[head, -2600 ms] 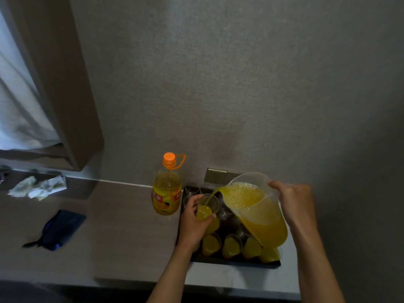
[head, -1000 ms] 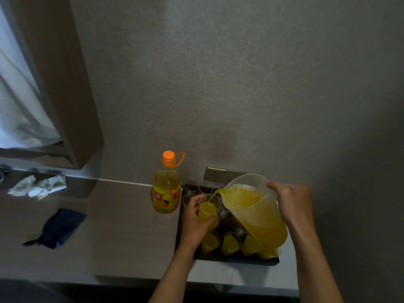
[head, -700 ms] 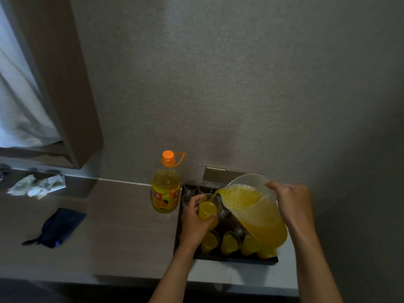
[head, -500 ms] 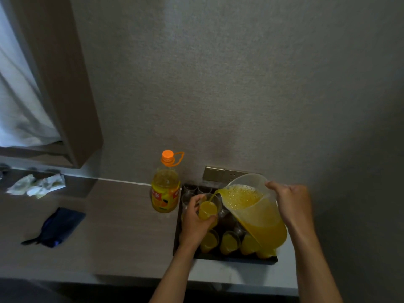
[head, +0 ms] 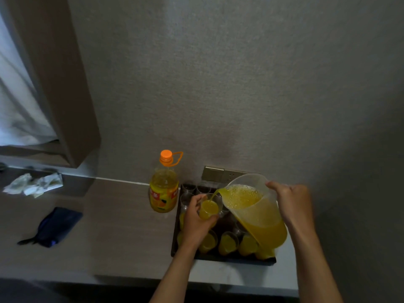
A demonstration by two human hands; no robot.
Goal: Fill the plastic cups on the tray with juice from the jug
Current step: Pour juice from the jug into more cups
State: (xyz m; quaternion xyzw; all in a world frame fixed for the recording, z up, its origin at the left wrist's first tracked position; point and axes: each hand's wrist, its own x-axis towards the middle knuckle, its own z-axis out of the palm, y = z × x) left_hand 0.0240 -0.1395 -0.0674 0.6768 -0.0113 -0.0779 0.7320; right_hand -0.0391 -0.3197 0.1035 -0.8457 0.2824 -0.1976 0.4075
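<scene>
On the surface (head: 122,226), the tray (head: 218,258) holds filled cups along its 6 o'clock edge and empties at 12. The right hand (head: 293,202) grips the jug (head: 255,212), tilted with its spout at 9 o'clock. The left hand's (head: 195,224) fingers wrap the cup (head: 210,207) beneath the spout, nearly full.

Both forearms rise from the lower frame; left hand (head: 195,224) curls in a grip, right hand (head: 293,204) clenches beside it.
</scene>
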